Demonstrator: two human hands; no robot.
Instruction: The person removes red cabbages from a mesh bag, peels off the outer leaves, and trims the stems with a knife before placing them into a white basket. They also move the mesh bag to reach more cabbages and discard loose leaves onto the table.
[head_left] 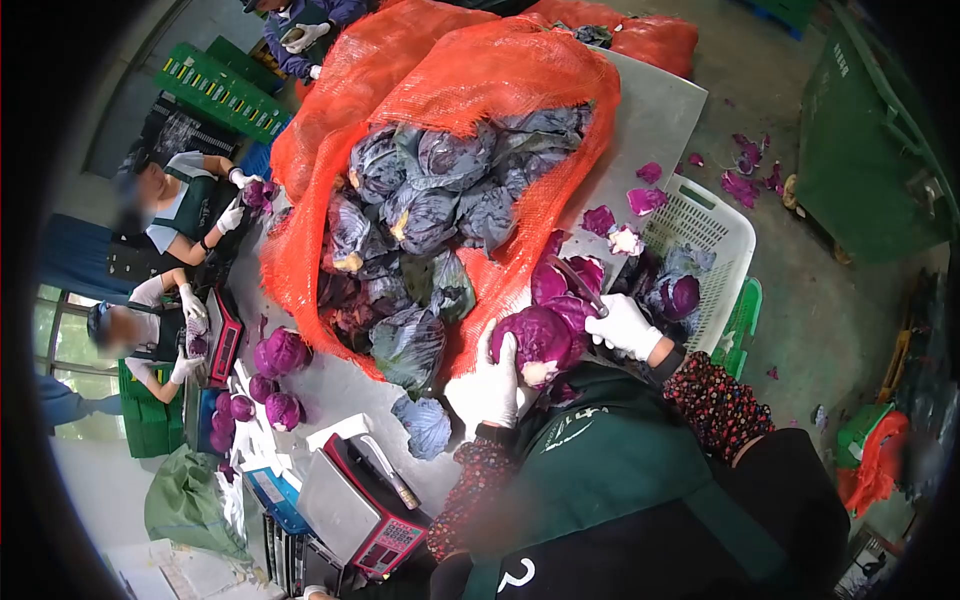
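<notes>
Grey table (650,120), near edge: one red cabbage (540,340) is held close before the body, clasped from the left by the gloved left hand (492,385), while a knife (578,285) is gripped in the right hand (625,325), laid across its upper right.

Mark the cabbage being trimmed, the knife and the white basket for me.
red cabbage (540,338): head view, on its purple top, gripped by the left hand (490,385).
knife (578,283): head view, mid-blade, held by the right hand (625,325).
white basket (712,228): head view, on its perforated wall.
</notes>
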